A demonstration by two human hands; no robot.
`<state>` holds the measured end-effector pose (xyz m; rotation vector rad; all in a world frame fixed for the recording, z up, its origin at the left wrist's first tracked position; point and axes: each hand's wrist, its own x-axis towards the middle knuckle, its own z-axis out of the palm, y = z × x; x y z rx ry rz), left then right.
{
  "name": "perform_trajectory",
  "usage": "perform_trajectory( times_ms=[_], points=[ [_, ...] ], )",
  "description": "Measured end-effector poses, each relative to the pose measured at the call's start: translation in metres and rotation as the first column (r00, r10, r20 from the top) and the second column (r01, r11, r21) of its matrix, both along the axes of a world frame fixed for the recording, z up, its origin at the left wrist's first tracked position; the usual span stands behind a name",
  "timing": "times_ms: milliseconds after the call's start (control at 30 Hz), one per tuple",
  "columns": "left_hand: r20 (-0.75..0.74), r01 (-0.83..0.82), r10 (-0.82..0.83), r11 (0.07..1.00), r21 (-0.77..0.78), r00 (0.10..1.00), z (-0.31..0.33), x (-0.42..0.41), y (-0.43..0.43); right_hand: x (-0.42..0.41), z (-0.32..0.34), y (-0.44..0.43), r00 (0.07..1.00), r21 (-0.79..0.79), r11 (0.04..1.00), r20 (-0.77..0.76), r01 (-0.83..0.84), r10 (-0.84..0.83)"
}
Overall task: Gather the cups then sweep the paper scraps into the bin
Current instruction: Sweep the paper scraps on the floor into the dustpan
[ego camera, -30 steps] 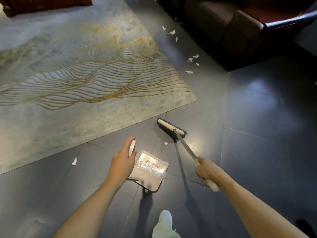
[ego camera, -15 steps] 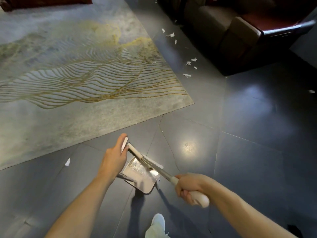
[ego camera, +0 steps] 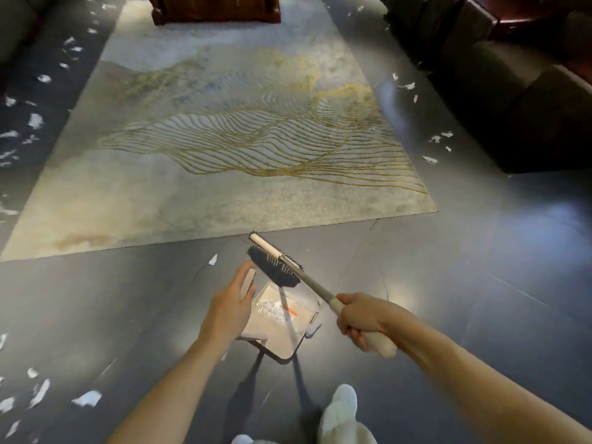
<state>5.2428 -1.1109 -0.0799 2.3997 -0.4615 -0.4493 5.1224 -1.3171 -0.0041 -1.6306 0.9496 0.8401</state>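
Observation:
My left hand grips the upright handle of a silver dustpan that sits on the dark floor with white scraps inside it. My right hand is curled round the pale grip of a broom. The broom's black bristle head is lifted and tilted above the pan's far edge. White paper scraps lie on the floor: one just beyond my left hand, several at the lower left, several along the left edge and several by the sofa. No cups or bin are in view.
A large grey rug with gold lines covers the floor ahead. A dark sofa stands at the right, a wooden piece of furniture at the far end of the rug. My white-slippered foot is at the bottom.
The broom head swept into the dustpan and has now lifted up and away over its far edge. The view has swung left, showing more scraps on the left floor.

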Motion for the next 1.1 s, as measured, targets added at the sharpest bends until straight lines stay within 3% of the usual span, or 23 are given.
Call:
perform_trajectory(
  times_ms=[133,267,600,867,1100],
  points=[
    [-0.005,-0.08,0.08,0.997,-0.015,0.997,0.002,0.004,0.086,0.037,-0.016,0.064,0.995,-0.081,0.993,0.044,-0.09,0.093],
    [0.022,-0.205,0.206,0.979,-0.017,0.978,0.001,0.015,0.153,0.066,-0.032,0.111,0.952,-0.216,0.938,0.08,-0.271,0.294],
    [0.035,-0.494,0.493,0.87,0.012,0.869,-0.026,0.058,0.237,0.18,-0.078,0.148,0.834,-0.439,0.74,-0.041,-0.509,0.55],
    [0.016,-0.553,0.553,0.832,0.033,0.833,-0.037,0.117,0.256,0.237,-0.086,0.161,0.71,-0.249,0.666,-0.209,-0.703,0.672],
    [0.041,-0.591,0.59,0.802,0.083,0.806,-0.036,0.141,0.264,0.207,-0.057,0.204,0.646,-0.007,0.656,-0.18,-0.755,0.742]
  ],
)
